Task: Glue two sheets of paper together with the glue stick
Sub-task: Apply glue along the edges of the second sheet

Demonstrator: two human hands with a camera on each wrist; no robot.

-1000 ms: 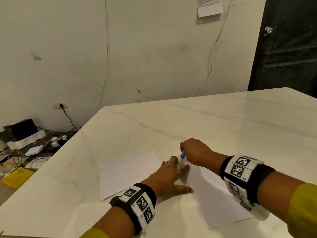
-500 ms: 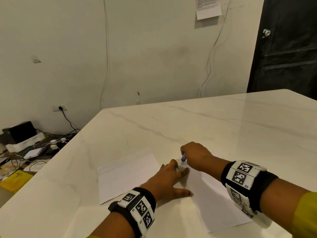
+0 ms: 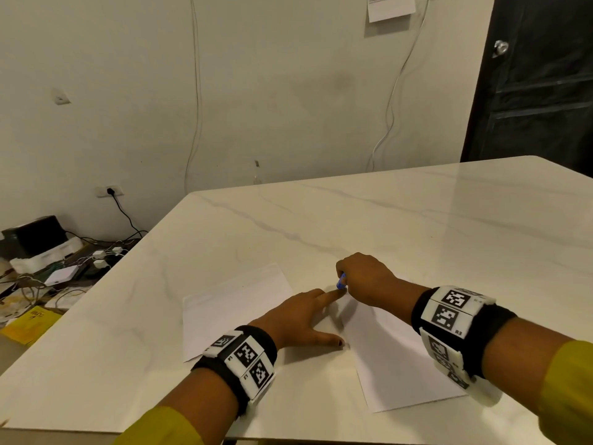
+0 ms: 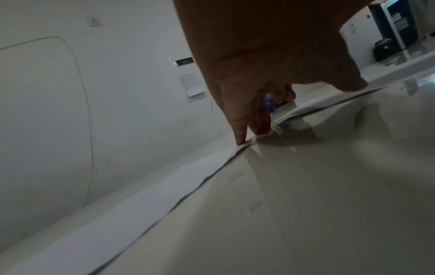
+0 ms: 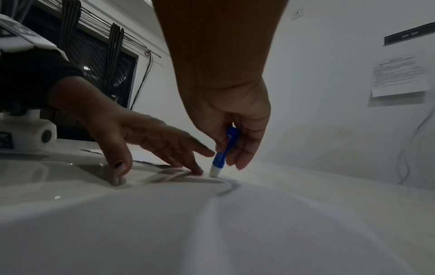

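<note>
Two white sheets lie on the marble table (image 3: 417, 226). The left sheet (image 3: 231, 306) lies free. My left hand (image 3: 308, 316) rests flat with spread fingers on the table and the near-left corner of the right sheet (image 3: 401, 364). My right hand (image 3: 362, 277) grips a blue glue stick (image 3: 341, 281) upright. In the right wrist view the glue stick (image 5: 222, 154) touches the right sheet (image 5: 212, 232) with its white tip, just beside the left hand's fingertips (image 5: 197, 170). The left wrist view shows the glue stick (image 4: 270, 104) behind my left fingers (image 4: 240, 134).
The table's left edge drops to a floor with cables, power adapters and a yellow packet (image 3: 29, 324). A dark door (image 3: 539, 75) stands at the back right. A paper notice (image 3: 390, 6) hangs on the wall.
The right hand with the glue stick has shifted slightly along the far edge of the right sheet. The left hand stays pressed in place.
</note>
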